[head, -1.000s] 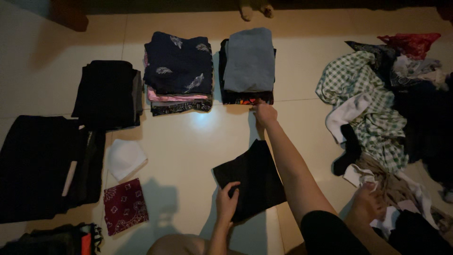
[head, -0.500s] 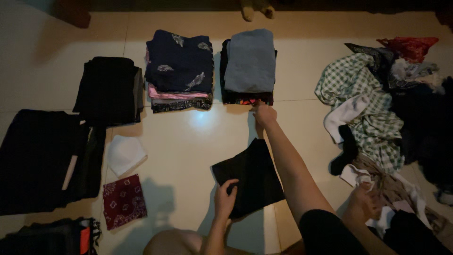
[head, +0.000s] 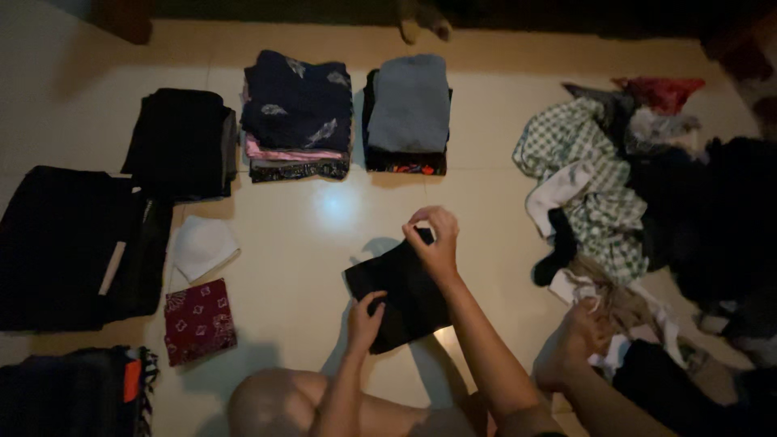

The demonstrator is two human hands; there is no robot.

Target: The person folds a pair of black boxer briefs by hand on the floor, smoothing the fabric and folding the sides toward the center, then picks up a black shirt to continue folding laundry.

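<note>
- The left hand (head: 363,321) is pressing the black folded cloth (head: 402,294) flat on the floor tiles (head: 324,243), fingers curled over its near edge;
- the right hand (head: 435,237) is pinching its far corner, keeping the fold aligned.

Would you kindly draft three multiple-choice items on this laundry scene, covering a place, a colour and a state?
1. Where does the white cap lie?
A. just above the maroon cloth
B. on the checked shirt
C. on the grey-topped stack

2. What colour is the garment between both hands?
A. red
B. black
C. white

3. What is the right hand doing?
A. resting on the floor
B. lying in the unfolded pile
C. pinching the garment's far corner

Answers: 1 A, it lies on the floor directly above it in view; 2 B, dark fabric; 3 C, the left hand holds the near edge.
</note>
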